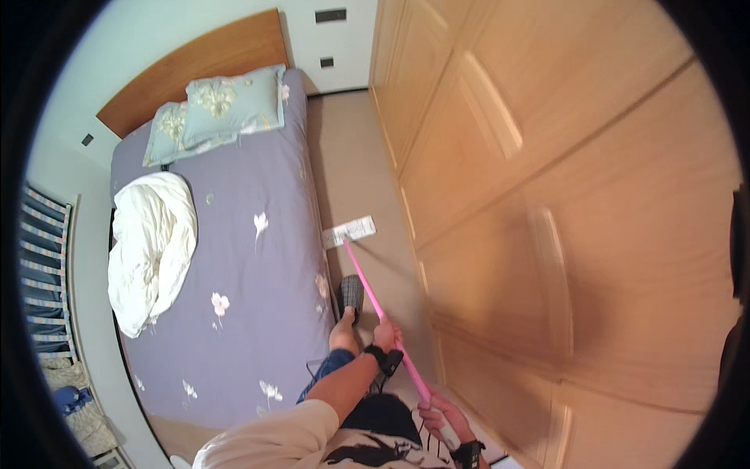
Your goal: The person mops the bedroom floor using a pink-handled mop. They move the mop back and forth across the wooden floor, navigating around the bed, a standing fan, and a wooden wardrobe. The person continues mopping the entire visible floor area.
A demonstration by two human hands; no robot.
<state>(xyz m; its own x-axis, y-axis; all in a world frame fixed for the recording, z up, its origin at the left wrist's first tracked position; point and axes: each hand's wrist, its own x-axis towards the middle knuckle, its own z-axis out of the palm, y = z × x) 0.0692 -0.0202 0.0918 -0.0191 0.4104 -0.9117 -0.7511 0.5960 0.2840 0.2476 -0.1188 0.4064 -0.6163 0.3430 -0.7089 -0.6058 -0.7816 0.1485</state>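
Note:
A flat mop with a long pink handle [364, 280] slants from near my body out across the floor. Its white flat head [351, 231] lies on the floor between the bed and the wardrobe, with its left end close against the bed's side. My left hand [385, 334] is wrapped round the middle of the handle. Further back, near the handle's pale top end, my right hand [444, 416] grips it too. Dark bands with small boxes circle both wrists.
The bed [234, 258], in a purple floral sheet, flanks the narrow floor strip [344, 156] on the left. Tall wooden wardrobe doors [492, 258] line the right. Pillows [234, 102] and a bunched white quilt [152, 246] lie on the bed. My slippered foot [351, 297] stands beside it.

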